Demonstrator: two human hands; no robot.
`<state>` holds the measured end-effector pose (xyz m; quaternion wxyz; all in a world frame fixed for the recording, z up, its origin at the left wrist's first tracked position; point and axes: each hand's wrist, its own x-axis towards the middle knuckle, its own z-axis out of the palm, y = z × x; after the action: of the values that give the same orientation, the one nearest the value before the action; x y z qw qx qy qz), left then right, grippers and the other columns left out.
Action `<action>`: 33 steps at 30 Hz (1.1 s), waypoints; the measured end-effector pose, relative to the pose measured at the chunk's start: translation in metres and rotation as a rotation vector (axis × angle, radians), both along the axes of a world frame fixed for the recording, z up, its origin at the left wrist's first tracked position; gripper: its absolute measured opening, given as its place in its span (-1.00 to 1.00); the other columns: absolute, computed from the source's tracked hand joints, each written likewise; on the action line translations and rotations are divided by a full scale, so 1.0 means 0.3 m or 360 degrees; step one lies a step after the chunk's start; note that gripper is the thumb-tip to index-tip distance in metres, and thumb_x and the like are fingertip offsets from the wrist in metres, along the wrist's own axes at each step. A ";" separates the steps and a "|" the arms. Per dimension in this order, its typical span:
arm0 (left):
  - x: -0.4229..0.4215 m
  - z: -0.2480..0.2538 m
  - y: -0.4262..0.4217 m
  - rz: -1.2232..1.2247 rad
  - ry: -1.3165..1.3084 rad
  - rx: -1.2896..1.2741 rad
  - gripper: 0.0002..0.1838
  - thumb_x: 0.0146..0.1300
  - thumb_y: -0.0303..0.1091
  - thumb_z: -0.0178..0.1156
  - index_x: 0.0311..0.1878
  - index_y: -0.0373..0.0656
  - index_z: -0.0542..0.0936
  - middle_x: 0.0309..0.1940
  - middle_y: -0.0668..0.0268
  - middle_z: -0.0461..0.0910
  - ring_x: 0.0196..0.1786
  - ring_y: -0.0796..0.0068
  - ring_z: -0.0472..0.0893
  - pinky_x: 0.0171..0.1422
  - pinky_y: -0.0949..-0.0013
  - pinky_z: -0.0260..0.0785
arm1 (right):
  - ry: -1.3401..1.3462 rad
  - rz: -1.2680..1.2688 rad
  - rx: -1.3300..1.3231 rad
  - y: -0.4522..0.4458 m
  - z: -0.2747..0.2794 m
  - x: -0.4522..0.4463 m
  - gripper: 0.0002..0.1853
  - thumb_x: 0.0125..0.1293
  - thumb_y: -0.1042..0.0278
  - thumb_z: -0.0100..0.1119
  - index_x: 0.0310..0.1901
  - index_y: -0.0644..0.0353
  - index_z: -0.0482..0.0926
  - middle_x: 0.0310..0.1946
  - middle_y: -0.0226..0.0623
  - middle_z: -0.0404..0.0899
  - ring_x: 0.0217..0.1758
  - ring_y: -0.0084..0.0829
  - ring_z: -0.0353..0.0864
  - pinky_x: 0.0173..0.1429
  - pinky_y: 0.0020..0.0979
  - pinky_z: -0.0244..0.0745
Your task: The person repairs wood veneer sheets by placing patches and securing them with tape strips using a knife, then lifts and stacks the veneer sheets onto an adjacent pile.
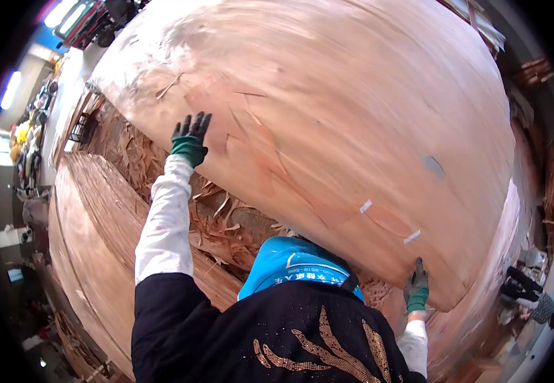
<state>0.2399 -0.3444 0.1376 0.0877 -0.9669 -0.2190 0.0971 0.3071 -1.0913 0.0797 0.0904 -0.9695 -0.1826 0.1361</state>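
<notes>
A broad, thin sheet of wood veneer (366, 127) spreads out in front of me, with darker patches and splits along its near side. My left hand (190, 137), in a green and dark glove, lies over the sheet's near left edge with its fingers spread. Farther right, my right hand (417, 288), gloved the same way, rests at the near right edge with its fingers stretched forward. Close to it, two short white tape pieces (411, 237) sit at the ends of an oval patch (388, 221). A loose veneer sliver (169, 86) lies beyond my left hand.
Torn veneer scraps (226, 220) litter the floor between me and the sheet. Another veneer stack (91, 210) stands at left. A blue apron (299, 262) covers my front. A person (529, 297) is at the far right; a red vehicle (82, 25) stands at upper left.
</notes>
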 end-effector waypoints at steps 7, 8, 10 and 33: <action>0.061 -0.196 0.224 -0.0362 -0.0096 0.0340 -0.23 0.11 -0.41 0.17 0.46 0.11 0.23 0.37 0.28 0.37 0.42 0.28 0.34 0.55 -0.01 -0.05 | 0.0294 -0.0483 0.0031 0.008 0.044 -0.040 -0.44 0.22 0.55 0.07 0.30 0.29 0.38 -0.04 0.02 0.56 -0.05 -0.16 0.56 0.09 -0.23 0.45; 0.067 -0.211 0.237 -0.0292 -0.0081 0.0226 -0.34 0.11 -0.40 0.17 0.36 0.09 0.34 0.24 0.29 0.46 0.32 0.28 0.42 0.53 0.01 -0.01 | 0.0321 -0.0513 -0.0008 -0.004 0.051 -0.046 -0.47 0.22 0.56 0.07 0.27 0.33 0.41 -0.03 0.03 0.57 -0.03 -0.18 0.57 0.10 -0.26 0.46; 0.088 -0.221 0.249 -0.0161 -0.0041 0.0001 -0.54 0.12 -0.39 0.17 0.16 0.06 0.55 -0.01 0.29 0.65 0.12 0.27 0.58 0.49 0.04 0.08 | 0.0256 -0.0690 0.0307 -0.071 -0.015 -0.056 -0.54 0.25 0.55 0.05 0.22 0.39 0.45 0.01 0.04 0.57 0.03 -0.19 0.58 0.15 -0.27 0.45; 0.662 0.836 -1.467 -0.1213 0.1140 -0.1380 -0.68 0.25 -0.44 0.22 0.08 -0.18 0.59 -0.40 0.38 0.69 -0.42 0.64 0.58 -0.31 0.48 0.43 | 0.0110 0.0435 0.1840 0.150 0.836 0.283 -0.41 0.12 0.49 0.44 0.20 0.22 0.42 0.28 -0.23 0.42 0.09 -0.37 0.62 0.13 -0.35 0.57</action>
<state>0.4383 -0.7844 0.3884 -0.2128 -0.8324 0.2383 0.4527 0.3919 -1.0462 0.3304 0.5913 -0.7257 -0.3471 0.0565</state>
